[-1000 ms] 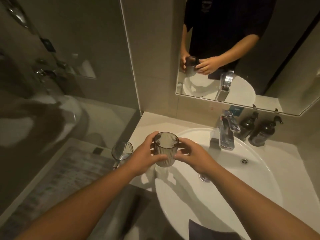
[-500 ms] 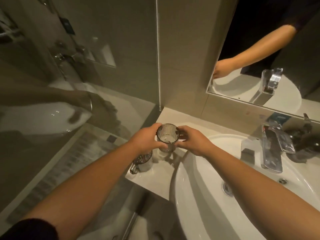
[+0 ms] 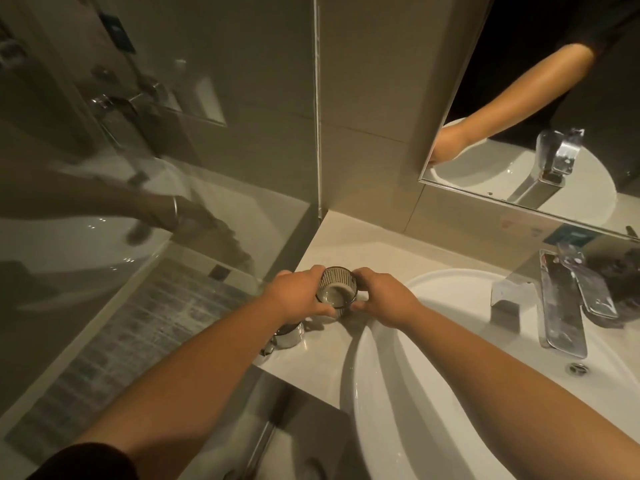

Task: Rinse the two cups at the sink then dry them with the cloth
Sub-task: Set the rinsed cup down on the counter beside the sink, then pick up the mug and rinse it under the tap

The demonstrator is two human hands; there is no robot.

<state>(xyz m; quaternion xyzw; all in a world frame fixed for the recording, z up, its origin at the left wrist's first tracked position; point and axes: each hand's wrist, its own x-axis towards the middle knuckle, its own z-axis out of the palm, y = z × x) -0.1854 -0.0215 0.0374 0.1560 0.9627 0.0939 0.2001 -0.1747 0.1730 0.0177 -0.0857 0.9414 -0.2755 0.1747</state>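
Note:
A ribbed, dark see-through cup (image 3: 336, 289) stands upright on the pale counter (image 3: 349, 244), just left of the white sink (image 3: 433, 393). My left hand (image 3: 298, 294) wraps its left side and my right hand (image 3: 384, 299) touches its right side. A second cup (image 3: 289, 336) sits on the counter near its front edge, mostly hidden under my left wrist. No cloth is in view.
A chrome tap (image 3: 561, 306) stands at the sink's back right, with dark bottles (image 3: 620, 282) behind it. A mirror (image 3: 540, 98) hangs above. A glass shower screen (image 3: 156, 168) borders the counter on the left. The counter's front edge drops off near the second cup.
Both hands carried the ribbed cup from above the sink leftward and down onto the counter. The view swung left, so the tap now lies far right.

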